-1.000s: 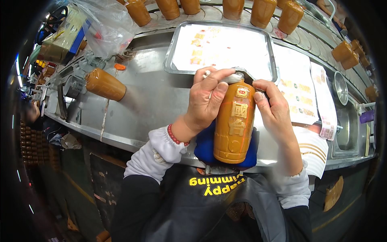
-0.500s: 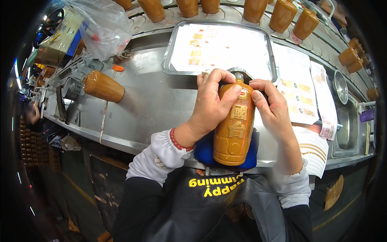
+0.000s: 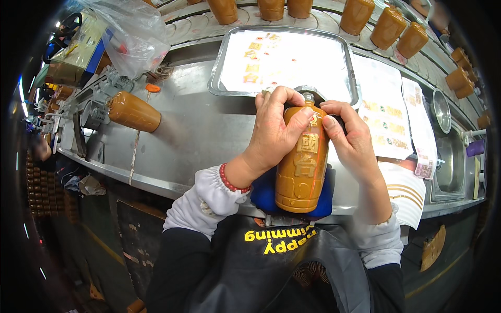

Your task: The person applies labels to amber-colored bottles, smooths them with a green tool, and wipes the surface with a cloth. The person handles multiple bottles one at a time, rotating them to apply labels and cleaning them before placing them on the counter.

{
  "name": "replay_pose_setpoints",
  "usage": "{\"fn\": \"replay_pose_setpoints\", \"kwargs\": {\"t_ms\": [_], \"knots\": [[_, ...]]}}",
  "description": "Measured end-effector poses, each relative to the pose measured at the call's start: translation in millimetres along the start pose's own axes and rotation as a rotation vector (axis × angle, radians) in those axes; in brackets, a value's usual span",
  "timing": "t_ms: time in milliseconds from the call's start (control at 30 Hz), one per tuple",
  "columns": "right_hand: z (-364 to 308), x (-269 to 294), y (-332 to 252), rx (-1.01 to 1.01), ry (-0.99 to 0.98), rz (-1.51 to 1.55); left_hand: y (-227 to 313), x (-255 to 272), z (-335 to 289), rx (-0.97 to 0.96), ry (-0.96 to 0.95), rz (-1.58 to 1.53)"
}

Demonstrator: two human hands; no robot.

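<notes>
A brown glazed bottle (image 3: 301, 183) with raised gold characters lies in front of me on a blue cloth pad (image 3: 324, 201), its clear neck (image 3: 308, 97) pointing away. My left hand (image 3: 275, 125) grips its left shoulder, the thumb pressed over a small red-and-gold emblem just below the neck. On the opposite shoulder, my right hand (image 3: 350, 130) holds on with bent fingers and thumb. The fingertips behind the neck are partly hidden. Just beyond the hands is a metal tray (image 3: 214, 78) with a white sheet bearing gold characters and small red stickers.
Another brown bottle (image 3: 134, 111) lies on the steel bench at left, near an orange piece (image 3: 153, 88) and a clear plastic bag (image 3: 133, 39). Brown bottles (image 3: 357, 16) stand along a curved conveyor (image 3: 180, 27) behind. Label sheets (image 3: 383, 112), a metal bowl (image 3: 441, 113) and a sink (image 3: 450, 167) are at right.
The bottles on the conveyor have shifted to the right. My left thumb has slid slightly up and right, covering more of the emblem. Both hands stay on the bottle.
</notes>
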State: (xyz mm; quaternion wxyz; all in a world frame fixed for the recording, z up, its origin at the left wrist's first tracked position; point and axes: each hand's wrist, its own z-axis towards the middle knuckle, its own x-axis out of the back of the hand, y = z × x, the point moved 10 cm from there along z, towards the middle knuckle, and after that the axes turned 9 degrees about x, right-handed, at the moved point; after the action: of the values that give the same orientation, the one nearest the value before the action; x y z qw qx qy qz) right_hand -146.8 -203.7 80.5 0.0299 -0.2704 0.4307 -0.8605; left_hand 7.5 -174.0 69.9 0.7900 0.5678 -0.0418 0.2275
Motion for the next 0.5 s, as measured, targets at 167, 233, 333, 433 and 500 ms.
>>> {"fn": "replay_pose_setpoints", "kwargs": {"t_ms": [167,233,333,433,500], "knots": [[-1,1,0,-0.017,0.01,0.003,-4,0,0,0.027,-0.01,-0.052],[0,0,0,-0.024,0.014,0.005,-6,1,0,0.035,-0.011,-0.067],[1,-2,-1,-0.027,0.012,-0.013,-4,0,-1,0.03,-0.003,-0.037],[0,-1,2,-0.041,0.016,-0.01,-18,-2,-2,0.157,-0.023,-0.161],[0,-3,3,-0.056,-0.04,-0.027,-20,-2,-2,0.148,-0.036,-0.183]]}}
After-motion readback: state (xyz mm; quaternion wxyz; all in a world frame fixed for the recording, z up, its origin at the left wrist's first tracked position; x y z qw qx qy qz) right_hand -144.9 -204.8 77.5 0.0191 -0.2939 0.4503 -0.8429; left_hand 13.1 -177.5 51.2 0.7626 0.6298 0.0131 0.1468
